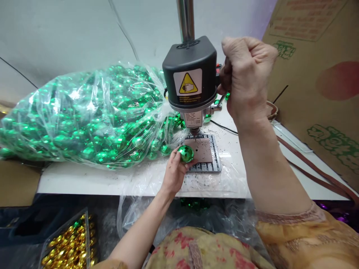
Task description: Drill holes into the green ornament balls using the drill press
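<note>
Left hand (pixel 175 172) pinching a green ball (pixel 186 153), right hand (pixel 249 67) fisted by the drill press (pixel 183 58), inside hidden. Bulging bag (pixel 81 116) and cardboard box (pixel 316 101) crowd either side.

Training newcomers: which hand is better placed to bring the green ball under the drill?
Left hand, probably: it holds the green ball by the board; the right hand is raised beside the drill.

The drill press (pixel 189 67) and cardboard box (pixel 305 97) are cut off above.

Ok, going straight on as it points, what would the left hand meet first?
Probably the drill chuck, the held green ball leading over the brown board, though height and depth are unclear.
</note>
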